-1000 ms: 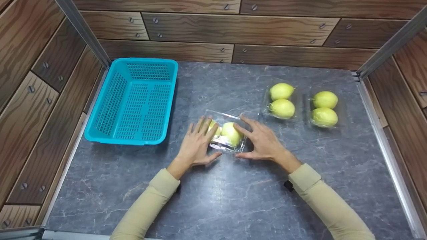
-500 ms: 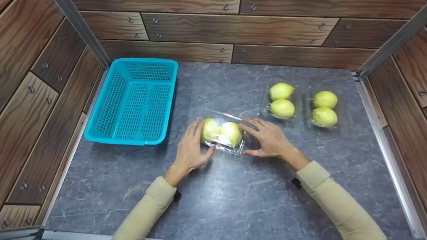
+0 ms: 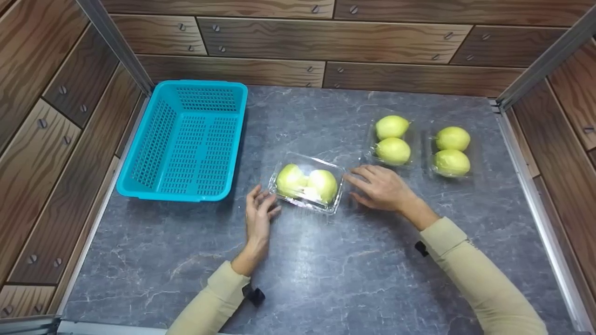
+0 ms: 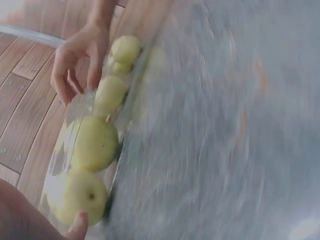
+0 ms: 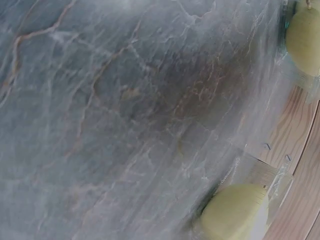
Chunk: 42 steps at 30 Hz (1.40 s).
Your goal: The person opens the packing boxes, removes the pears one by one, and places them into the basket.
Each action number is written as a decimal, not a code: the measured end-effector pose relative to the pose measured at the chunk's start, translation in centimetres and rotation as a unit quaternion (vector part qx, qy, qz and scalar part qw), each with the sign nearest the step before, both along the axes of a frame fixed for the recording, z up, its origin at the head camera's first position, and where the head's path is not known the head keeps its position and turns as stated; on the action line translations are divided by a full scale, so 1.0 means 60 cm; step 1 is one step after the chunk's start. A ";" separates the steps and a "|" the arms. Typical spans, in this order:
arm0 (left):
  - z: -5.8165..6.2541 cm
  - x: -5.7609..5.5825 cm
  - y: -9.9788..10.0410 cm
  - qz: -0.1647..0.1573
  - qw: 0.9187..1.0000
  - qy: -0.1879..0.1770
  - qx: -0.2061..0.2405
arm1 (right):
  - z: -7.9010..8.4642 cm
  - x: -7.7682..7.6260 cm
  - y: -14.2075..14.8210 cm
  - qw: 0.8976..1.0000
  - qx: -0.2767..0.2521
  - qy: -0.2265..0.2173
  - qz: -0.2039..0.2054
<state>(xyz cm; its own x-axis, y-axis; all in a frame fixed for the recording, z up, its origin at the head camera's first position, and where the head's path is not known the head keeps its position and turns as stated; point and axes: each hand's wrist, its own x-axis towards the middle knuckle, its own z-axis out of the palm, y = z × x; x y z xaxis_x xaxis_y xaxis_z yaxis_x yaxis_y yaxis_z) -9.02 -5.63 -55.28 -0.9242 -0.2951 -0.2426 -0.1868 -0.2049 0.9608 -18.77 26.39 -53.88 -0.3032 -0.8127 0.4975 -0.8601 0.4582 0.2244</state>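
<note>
A clear plastic box (image 3: pixel 302 203) with two yellow-green fruits (image 3: pixel 321 186) inside lies slightly turned on the table, between the hands. Off its left corner is the left hand (image 3: pixel 259 216), fingers loosely bent and holding nothing. By the right edge of the box hovers the right hand (image 3: pixel 382 188), its fingers bent with nothing in them; whether a fingertip touches the plastic I cannot tell. The left wrist view shows the box and its fruits (image 4: pixel 92 144) close up, with the right hand (image 4: pixel 77 65) beyond. Only a fruit (image 5: pixel 235 212) and part of its box appear low in the right wrist view.
Two more clear boxes of paired yellow-green fruits, the nearer pair (image 3: pixel 393 151) and the outer pair (image 3: pixel 452 163), stand at the back right. A turquoise slotted basket (image 3: pixel 226 186) sits at the left. Wood-patterned walls and metal rails (image 3: pixel 542 228) border the grey marbled table (image 3: pixel 316 274).
Both hands have come away from the middle box: the left drew back toward the lower left, the right slid outward to the right. The box now shows fully, roughly where it was.
</note>
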 end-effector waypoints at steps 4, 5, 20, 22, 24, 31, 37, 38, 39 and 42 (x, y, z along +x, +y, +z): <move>-0.007 0.000 0.018 0.048 0.987 -0.031 0.153 | -0.009 -0.005 0.000 0.999 -0.013 0.020 0.021; -0.009 0.000 0.022 0.054 0.982 -0.034 0.179 | -0.011 -0.005 -0.001 0.999 -0.018 0.022 0.024; -0.037 0.004 0.067 0.079 0.964 0.003 0.254 | -0.030 -0.007 -0.020 0.997 -0.027 0.054 0.041; -0.039 0.004 0.070 0.076 0.965 0.010 0.250 | -0.032 -0.007 -0.022 0.997 -0.027 0.055 0.045; -0.041 0.004 0.072 0.078 0.966 0.015 0.246 | -0.033 -0.007 -0.023 0.997 -0.025 0.054 0.047; -0.043 0.001 0.082 0.084 0.965 0.023 0.249 | -0.037 -0.006 -0.027 0.996 -0.015 0.063 0.058; -0.042 -0.001 0.090 0.081 0.962 0.030 0.258 | -0.036 -0.004 -0.029 0.995 0.003 0.076 0.060; -0.042 -0.001 0.091 0.081 0.962 0.030 0.259 | -0.036 -0.004 -0.029 0.995 0.004 0.079 0.061; -0.041 -0.002 0.093 0.081 0.962 0.029 0.260 | -0.035 -0.004 -0.029 0.995 0.005 0.079 0.062; -0.041 -0.003 0.098 0.079 0.961 0.026 0.262 | -0.034 -0.005 -0.030 0.994 0.007 0.086 0.068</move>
<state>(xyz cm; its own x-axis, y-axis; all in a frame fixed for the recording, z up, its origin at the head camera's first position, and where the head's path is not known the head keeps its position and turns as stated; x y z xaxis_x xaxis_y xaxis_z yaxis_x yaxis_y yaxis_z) -9.19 0.25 -57.72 -0.8932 -0.2819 -0.3504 -0.0682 -0.6853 0.7250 -19.08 24.57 -55.95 -0.1018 -0.8480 0.5201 -0.8625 0.3358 0.3787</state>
